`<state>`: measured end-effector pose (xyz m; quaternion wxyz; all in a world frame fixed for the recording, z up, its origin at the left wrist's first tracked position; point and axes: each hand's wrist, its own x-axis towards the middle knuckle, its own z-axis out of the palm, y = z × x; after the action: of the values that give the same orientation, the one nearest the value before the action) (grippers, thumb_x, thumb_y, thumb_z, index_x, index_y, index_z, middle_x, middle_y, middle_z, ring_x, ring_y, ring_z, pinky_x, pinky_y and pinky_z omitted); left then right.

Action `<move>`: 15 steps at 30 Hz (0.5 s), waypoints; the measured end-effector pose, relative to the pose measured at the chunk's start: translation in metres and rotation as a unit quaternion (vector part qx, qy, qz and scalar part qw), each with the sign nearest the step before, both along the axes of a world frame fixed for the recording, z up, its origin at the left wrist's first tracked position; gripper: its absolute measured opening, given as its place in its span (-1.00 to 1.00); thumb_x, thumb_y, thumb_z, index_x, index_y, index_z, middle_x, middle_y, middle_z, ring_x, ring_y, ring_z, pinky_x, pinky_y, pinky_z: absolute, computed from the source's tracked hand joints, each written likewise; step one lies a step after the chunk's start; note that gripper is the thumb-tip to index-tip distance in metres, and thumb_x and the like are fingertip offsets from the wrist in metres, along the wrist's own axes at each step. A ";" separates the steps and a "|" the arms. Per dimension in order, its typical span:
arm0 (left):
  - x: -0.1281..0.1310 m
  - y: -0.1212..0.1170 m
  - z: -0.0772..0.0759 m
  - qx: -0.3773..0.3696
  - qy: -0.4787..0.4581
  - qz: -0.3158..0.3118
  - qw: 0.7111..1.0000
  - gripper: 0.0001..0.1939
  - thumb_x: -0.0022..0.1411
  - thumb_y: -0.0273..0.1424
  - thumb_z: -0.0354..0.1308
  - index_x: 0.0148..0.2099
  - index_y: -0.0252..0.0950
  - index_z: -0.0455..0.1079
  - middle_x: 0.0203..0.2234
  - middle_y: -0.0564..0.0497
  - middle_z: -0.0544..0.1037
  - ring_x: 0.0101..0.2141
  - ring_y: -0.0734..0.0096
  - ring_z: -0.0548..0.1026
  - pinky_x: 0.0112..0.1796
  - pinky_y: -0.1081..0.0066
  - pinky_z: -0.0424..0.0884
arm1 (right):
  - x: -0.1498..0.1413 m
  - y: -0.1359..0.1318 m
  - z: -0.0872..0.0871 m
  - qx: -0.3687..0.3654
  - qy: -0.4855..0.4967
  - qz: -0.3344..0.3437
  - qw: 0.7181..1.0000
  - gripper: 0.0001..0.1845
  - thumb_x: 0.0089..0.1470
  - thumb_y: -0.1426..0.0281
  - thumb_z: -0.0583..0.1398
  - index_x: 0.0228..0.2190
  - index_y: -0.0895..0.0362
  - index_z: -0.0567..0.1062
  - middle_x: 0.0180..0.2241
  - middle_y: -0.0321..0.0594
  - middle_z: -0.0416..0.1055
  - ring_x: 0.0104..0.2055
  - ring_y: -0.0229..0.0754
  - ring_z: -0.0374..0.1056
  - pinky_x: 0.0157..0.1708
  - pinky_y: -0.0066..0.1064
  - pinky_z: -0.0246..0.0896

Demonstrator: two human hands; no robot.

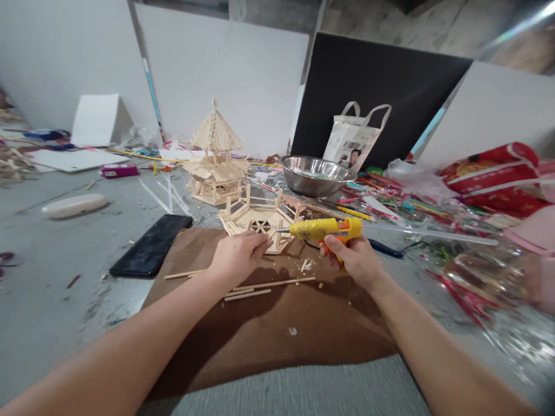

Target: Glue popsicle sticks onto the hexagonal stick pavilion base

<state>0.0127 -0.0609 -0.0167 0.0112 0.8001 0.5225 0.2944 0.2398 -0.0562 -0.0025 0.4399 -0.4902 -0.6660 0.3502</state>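
My right hand (353, 257) is wrapped round the handle of a yellow hot glue gun (314, 230), its metal nozzle pointing left. Close to that nozzle, my left hand (243, 251) pinches what looks like a short wooden stick, mostly hidden by the fingers. Just behind both hands stands a wooden stick frame (254, 214) with several sides, upright posts and a latticed panel. Part of it is covered by my left hand. Loose thin sticks (281, 283) lie on the brown sheet (277, 346) below my hands.
A wooden pavilion model (214, 156) stands behind the frame. To its right is a metal bowl (318, 173), with a paper bag (353, 138) behind. On the left lie a black phone (151, 245) and a white oblong object (74, 205). Plastic and scraps (477, 271) clutter the right.
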 end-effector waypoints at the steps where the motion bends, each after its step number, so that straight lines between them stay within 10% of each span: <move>1: 0.000 0.000 0.000 -0.001 0.002 0.001 1.000 -0.67 0.17 -0.25 -0.15 -0.26 -0.22 0.42 -0.42 0.01 0.50 -0.42 0.45 0.41 -0.43 0.53 0.22 | 0.000 0.000 0.000 -0.001 0.000 -0.001 1.000 -0.58 -0.19 0.03 0.12 -0.68 0.15 0.37 -0.72 -0.31 0.27 -0.78 -0.42 0.07 -0.79 -0.51 -0.02; 15: 0.000 0.001 0.000 0.004 -0.010 0.005 1.000 -0.69 0.14 -0.24 -0.10 -0.25 -0.21 0.43 -0.39 0.02 0.51 -0.38 0.43 0.43 -0.40 0.51 0.25 | 0.000 0.001 -0.001 -0.002 0.004 0.001 1.000 -0.56 -0.21 0.01 0.12 -0.70 0.15 0.35 -0.73 -0.31 0.25 -0.79 -0.41 0.07 -0.80 -0.50 -0.03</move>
<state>0.0126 -0.0602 -0.0172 0.0116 0.7948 0.5250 0.3043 0.2396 -0.0552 -0.0030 0.4413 -0.4890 -0.6643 0.3535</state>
